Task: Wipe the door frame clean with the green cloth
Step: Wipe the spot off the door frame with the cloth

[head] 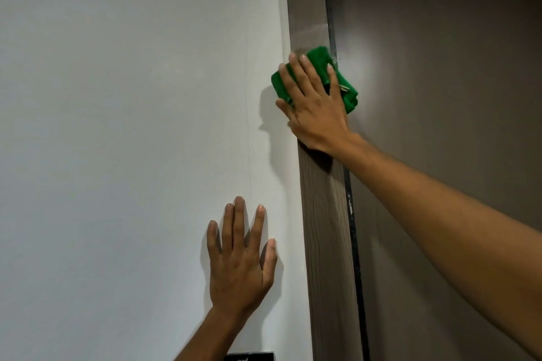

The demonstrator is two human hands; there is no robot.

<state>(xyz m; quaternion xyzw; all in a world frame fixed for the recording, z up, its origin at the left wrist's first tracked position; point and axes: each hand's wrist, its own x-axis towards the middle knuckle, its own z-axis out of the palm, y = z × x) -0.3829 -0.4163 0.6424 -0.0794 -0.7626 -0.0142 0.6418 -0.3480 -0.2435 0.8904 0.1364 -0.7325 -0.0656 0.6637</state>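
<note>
Right grip (pixel 315 105), fingers (pixel 289 79) straight, presses green cloth (pixel 319 59) on door frame (pixel 325 214); left grip (pixel 239 267) splayed

White wall (pixel 117 126) at left, grey-brown door (pixel 440 67) at right, small black object (pixel 249 356) at bottom edge

Faint marks on the black plate (pixel 249 357) cannot be read.

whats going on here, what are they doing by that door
A person is wiping a brown wood-grain door frame with a folded green cloth. Their right hand presses the cloth flat against the frame with the fingers spread, beside the dark brown door. Their left hand rests flat on the white wall lower down, holding nothing.
</note>
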